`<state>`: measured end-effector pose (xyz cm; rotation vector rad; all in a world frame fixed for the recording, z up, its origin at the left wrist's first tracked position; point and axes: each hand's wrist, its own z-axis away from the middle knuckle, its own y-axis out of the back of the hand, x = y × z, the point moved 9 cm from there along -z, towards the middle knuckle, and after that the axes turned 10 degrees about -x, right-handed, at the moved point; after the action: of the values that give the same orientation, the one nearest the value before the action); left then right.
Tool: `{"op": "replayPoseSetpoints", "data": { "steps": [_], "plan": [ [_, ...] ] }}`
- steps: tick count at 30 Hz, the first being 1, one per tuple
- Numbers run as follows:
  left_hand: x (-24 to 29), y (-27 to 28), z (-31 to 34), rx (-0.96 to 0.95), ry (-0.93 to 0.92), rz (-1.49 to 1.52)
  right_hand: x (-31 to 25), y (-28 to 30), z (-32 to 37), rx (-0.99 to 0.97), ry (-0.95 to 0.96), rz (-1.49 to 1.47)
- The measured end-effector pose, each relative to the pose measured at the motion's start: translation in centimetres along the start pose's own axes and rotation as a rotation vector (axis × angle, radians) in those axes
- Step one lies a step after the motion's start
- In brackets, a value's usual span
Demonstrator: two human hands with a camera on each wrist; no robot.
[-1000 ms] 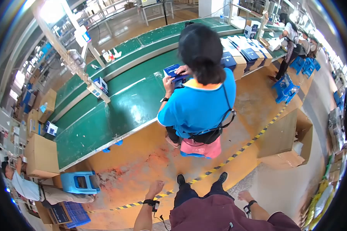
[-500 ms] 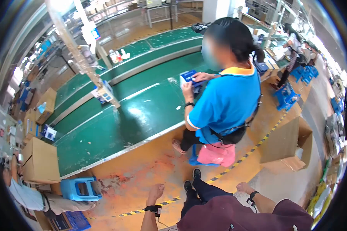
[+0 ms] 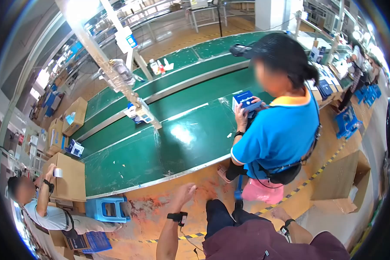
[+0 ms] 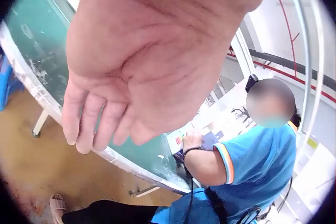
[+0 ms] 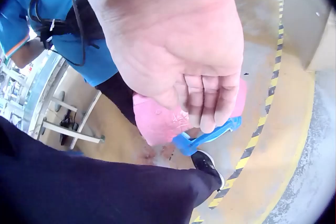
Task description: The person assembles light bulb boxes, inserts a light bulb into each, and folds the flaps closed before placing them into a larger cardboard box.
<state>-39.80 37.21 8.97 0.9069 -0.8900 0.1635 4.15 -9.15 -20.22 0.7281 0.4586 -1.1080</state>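
Observation:
My left hand [image 3: 184, 196] hangs in the air in front of the green conveyor belt [image 3: 130, 162], holding nothing. Its palm and loosely bent fingers [image 4: 94, 121] fill the upper part of the left wrist view. My right hand [image 3: 281, 214] is low at my side, also holding nothing. In the right wrist view its relaxed fingers [image 5: 210, 100] overlap a pink-covered blue stool [image 5: 157, 119]. At the belt a seated person in a blue shirt [image 3: 281, 134] holds a blue and white box [image 3: 245, 102] in both hands.
A large open cardboard box [image 3: 340, 186] stands on the floor at right, beyond a yellow and black floor stripe [image 3: 314, 180]. At left are a blue stool [image 3: 107, 209], a tall carton [image 3: 65, 177] and another person [image 3: 47, 212]. A post [image 3: 125, 86] rises by the belt.
My view has swung left, and the seated person now appears further right, turned more side-on. My left hand has risen slightly. The person at far left has raised a hand with a white item.

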Motion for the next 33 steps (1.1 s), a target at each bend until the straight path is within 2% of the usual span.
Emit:
{"op": "replayPoseSetpoints", "data": {
  "steps": [1,2,4,6,8,10,12,13,14,15,18,21,23,25,27,29,31,33],
  "plan": [
    [0.7,0.1,-1.5,-0.014,-0.025,0.007,1.3,0.2,-0.6,0.018,-0.025,-0.170],
    [1.3,0.1,-3.1,-0.036,-0.052,0.013,3.8,-0.1,-0.9,0.033,-0.161,-0.465],
    [1.7,-0.3,-6.8,-0.116,-0.105,-0.007,5.6,-2.3,-0.8,-0.044,-0.185,-1.074],
    [2.9,0.8,-10.0,-0.158,-0.077,-0.055,3.5,-4.1,-0.8,-0.225,0.089,-1.697],
    [3.3,2.1,-12.8,-0.208,-0.074,-0.077,1.9,-6.1,0.0,-0.306,0.197,-1.462],
    [2.8,3.1,-16.1,-0.255,-0.085,-0.067,0.6,-8.2,0.0,-0.285,0.166,-1.471],
    [1.5,4.5,-19.4,-0.221,-0.147,-0.076,0.0,-12.6,0.4,-0.159,-0.014,-1.746],
    [0.9,5.1,-20.5,-0.211,-0.175,-0.080,-4.6,-12.0,0.4,-0.099,0.038,-1.262],
    [0.3,5.8,-21.7,-0.226,-0.142,-0.072,-9.3,-11.4,0.7,-0.021,-0.011,-0.521],
    [0.2,6.9,-22.7,-0.191,-0.171,-0.072,-14.1,-10.9,1.1,0.084,-0.095,-0.032],
    [-0.5,8.9,-26.3,-0.189,-0.167,-0.035,-20.4,-11.0,-0.2,0.144,-0.202,-0.294],
    [-0.7,10.4,-30.6,-0.187,-0.138,-0.085,-23.4,-10.7,-0.7,0.172,-0.281,-0.233],
    [0.3,11.8,-33.9,-0.130,-0.144,-0.091,-24.3,-10.6,-0.4,0.218,-0.325,-0.377],
    [3.1,13.7,-37.7,-0.034,-0.234,-0.158,-23.3,-11.2,0.2,0.264,-0.396,-0.503],
    [4.7,14.8,-43.3,0.099,-0.441,-0.188,-23.3,-11.6,1.3,0.319,-0.463,-0.644],
    [5.9,15.9,-48.9,0.253,-0.475,-0.333,-23.2,-11.9,2.6,0.362,-0.505,-0.699],
    [6.6,17.1,-54.1,0.321,-0.456,-0.433,-23.8,-12.6,4.5,0.419,-0.496,-0.726],
    [9.3,18.3,-56.0,0.410,-0.501,-0.475,-24.3,-13.8,6.7,0.479,-0.542,-0.756]
  ]
}}
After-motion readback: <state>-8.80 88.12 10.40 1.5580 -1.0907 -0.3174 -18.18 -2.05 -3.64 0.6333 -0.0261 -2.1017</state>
